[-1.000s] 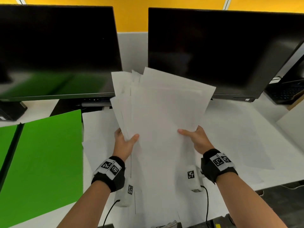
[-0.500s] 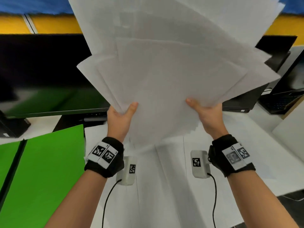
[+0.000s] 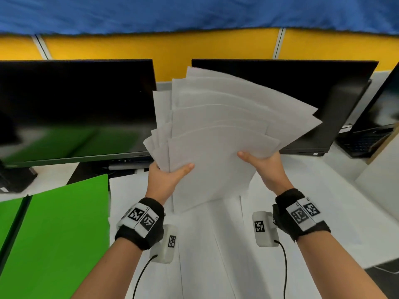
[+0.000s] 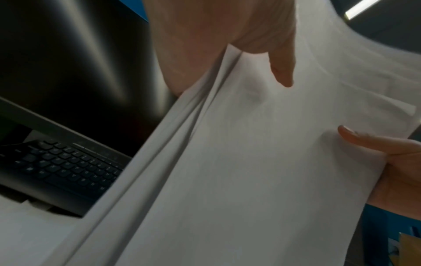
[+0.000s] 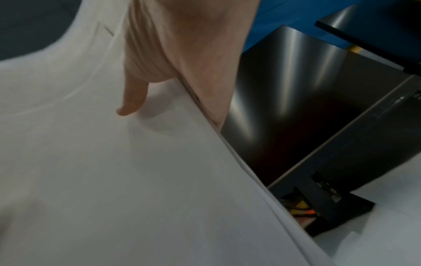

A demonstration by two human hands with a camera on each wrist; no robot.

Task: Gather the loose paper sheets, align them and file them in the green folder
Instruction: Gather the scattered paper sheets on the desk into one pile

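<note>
A fanned, uneven stack of white paper sheets is held upright above the desk, in front of the monitors. My left hand grips its lower left edge, thumb on the front sheet. My right hand grips the lower right edge the same way. In the left wrist view the sheets fill the frame with my left thumb pressed on them; in the right wrist view my right thumb lies on the paper. The green folder lies open and flat on the desk at the left.
Two dark monitors stand behind the sheets. A laptop sits at the far right, and a black keyboard lies under the left monitor. More white paper covers the desk below my hands.
The stack, raised high and close to the camera half a second ago, has come back down and away. Both hands keep their grip on its lower edges.
</note>
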